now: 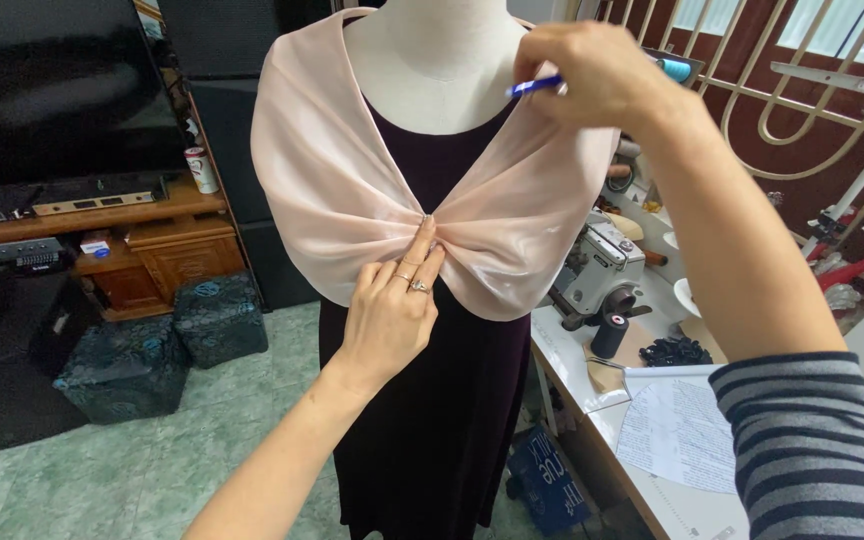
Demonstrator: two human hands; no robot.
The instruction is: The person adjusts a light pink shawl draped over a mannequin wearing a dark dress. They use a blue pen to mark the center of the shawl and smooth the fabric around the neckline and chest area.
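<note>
Up high, blue pen (pixel 534 86) level, tip leftward, in right hand (pixel 592 75).

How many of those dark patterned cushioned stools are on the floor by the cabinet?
2. One patterned stool stands by the wooden cabinet; the other stool sits nearer, to its left. More may be hidden outside the picture.

Pale pink sheer fabric (pixel 352 190) drapes the dress form's shoulders, gathered at centre chest over a dark dress (pixel 432 400).
</note>
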